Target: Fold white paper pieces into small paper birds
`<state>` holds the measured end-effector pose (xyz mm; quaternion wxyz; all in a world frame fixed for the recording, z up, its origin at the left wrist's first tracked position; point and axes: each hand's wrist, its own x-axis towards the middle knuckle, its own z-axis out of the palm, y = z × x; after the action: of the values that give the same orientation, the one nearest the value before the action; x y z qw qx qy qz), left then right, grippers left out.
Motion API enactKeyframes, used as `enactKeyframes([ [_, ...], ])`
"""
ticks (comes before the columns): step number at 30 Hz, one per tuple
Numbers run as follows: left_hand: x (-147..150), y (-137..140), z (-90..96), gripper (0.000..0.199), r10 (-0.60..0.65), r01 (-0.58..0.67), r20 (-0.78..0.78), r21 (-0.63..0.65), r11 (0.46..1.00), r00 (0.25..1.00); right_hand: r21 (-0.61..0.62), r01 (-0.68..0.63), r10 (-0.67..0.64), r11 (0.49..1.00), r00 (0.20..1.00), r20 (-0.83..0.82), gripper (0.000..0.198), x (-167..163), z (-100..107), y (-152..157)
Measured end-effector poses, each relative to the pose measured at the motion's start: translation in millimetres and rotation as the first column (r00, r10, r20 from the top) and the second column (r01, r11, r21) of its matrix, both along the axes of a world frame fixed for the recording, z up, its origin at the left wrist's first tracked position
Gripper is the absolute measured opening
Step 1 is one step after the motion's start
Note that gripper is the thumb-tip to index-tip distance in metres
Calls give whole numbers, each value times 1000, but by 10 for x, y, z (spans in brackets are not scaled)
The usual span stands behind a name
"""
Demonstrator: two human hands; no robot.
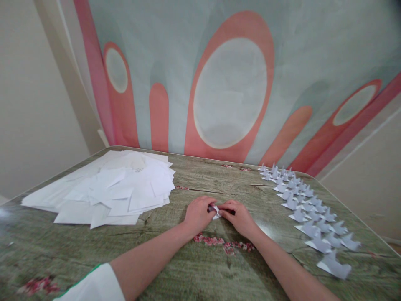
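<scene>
Near the middle of the table, a small folded piece of white paper (215,212) is pinched between my two hands. My left hand (199,214) grips its left side, fingers curled and closed. From the right, my right hand (238,216) closes on the other side with thumb and forefinger. Most of the folded paper is covered by my fingers, so its full shape is hidden. Rows of small white folded paper birds (308,229) stand on the table to the right of my right hand.
A wide, loose pile of white paper sheets (131,184) lies at the left of the wood-patterned table (163,267), which has printed pink flowers. Behind the table's far edge hangs a grey-green backdrop (175,50) with coral shapes. A tiny white scrap (11,243) lies at far left.
</scene>
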<state>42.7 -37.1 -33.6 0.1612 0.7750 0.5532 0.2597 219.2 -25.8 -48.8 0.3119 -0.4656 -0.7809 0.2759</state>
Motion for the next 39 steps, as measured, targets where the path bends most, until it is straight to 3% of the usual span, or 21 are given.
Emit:
enactKeyframes([
  [12, -17, 19, -21, 26, 10, -10, 47, 6, 1000, 999, 27, 74, -75, 997, 996, 39, 17, -53, -7, 1],
  [25, -29, -9, 9, 21, -8, 8, 0, 23, 1000, 1000, 81, 55, -61, 995, 995, 74, 18, -54, 11, -33],
  [29, -16, -31, 36, 26, 36, -36, -2, 20, 999, 999, 99, 46, -56, 994, 994, 97, 18, -61, 41, -59],
  [39, -7, -68, 94, 20, 46, -45, -44, 27, 999, 998, 205, 40, -75, 978, 983, 167, 17, -99, 68, -123],
])
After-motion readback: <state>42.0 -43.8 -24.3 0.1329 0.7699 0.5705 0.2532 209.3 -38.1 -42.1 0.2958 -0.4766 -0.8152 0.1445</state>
